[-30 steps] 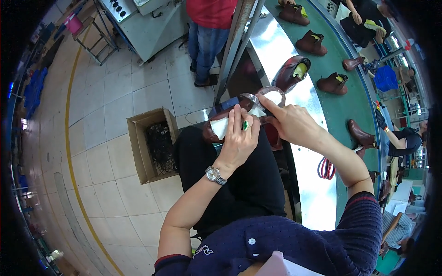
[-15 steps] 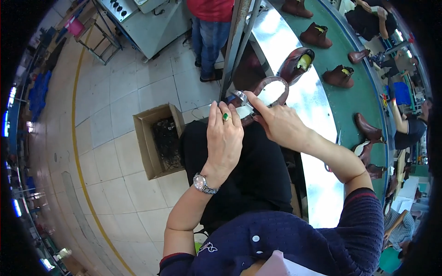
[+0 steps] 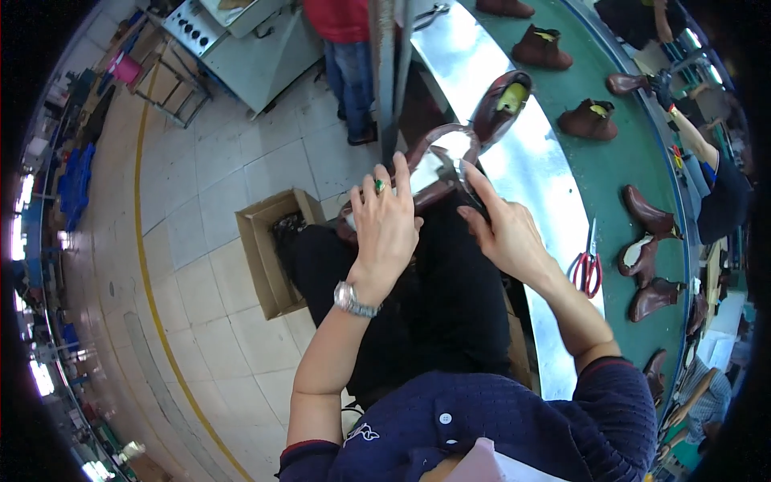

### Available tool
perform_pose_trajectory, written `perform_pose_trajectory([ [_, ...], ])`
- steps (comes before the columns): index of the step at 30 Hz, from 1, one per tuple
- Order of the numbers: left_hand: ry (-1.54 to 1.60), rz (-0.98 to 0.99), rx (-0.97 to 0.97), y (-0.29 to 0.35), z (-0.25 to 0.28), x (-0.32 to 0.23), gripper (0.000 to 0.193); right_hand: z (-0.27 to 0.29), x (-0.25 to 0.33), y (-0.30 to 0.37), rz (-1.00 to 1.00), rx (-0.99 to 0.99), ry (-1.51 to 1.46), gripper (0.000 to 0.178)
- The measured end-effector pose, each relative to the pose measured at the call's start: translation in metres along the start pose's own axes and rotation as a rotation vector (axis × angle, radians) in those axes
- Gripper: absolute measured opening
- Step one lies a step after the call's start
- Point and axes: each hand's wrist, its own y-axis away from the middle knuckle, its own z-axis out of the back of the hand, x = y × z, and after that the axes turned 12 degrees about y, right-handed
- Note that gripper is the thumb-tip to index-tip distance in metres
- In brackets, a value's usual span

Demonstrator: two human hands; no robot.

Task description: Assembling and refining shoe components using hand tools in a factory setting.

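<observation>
Shoe position: the brown shoe lies sole up over the person's lap, a little above the middle of the frame, beneath the two hands.
Shoe direction: its long axis runs slantwise from left of centre toward the upper right; the broad rounded end points to the upper right, and the other end is partly covered by the left hand.
Sole: white, edged by a brown rim.
Left hand: fingers spread and nearly straight across the shoe; how firmly the thumb presses cannot be told. It wears a green-stoned ring and, at the wrist, a watch.
Right hand: fingers pinching a shiny metal tool at the rim of the sole.
Desk: a bright metal desk stretches from top centre to lower right, carrying a brown boot with yellow-green lining and red-handled scissors, blades toward the top.
Belt: a green conveyor along the right bears more brown boots.
Floor: pale tiles with a yellow line at left; a cardboard box stands left of the lap.
Upper left: a grey machine, a pink bucket on a stool; a person in red stands at top centre.
</observation>
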Motion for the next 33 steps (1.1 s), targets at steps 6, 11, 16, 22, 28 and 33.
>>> perform_pose_trajectory([
  [6,-0.056,0.024,0.021,-0.023,-0.025,-0.001,0.103,-0.021,-0.068,0.081,-0.41,-0.132,0.054,0.067],
  [11,-0.017,-0.113,-0.084,-0.016,0.002,-0.021,0.092,-0.035,-0.113,0.12,-0.631,-0.109,0.207,0.056],
  [16,0.97,-0.045,-0.128,-0.007,0.067,-0.034,0.083,-0.045,-0.131,0.129,-0.61,-0.046,0.33,0.059],
  [22,2.341,0.585,0.105,0.043,0.027,0.018,0.066,-0.06,-0.119,0.118,-0.416,-0.162,0.315,0.052],
  [28,2.687,0.589,0.245,0.076,-0.009,0.013,0.082,-0.049,-0.069,0.089,-0.252,-0.187,0.055,0.043],
  [33,2.729,0.793,0.14,0.106,-0.037,0.022,0.076,-0.045,-0.035,0.07,-0.116,-0.202,-0.136,0.035],
])
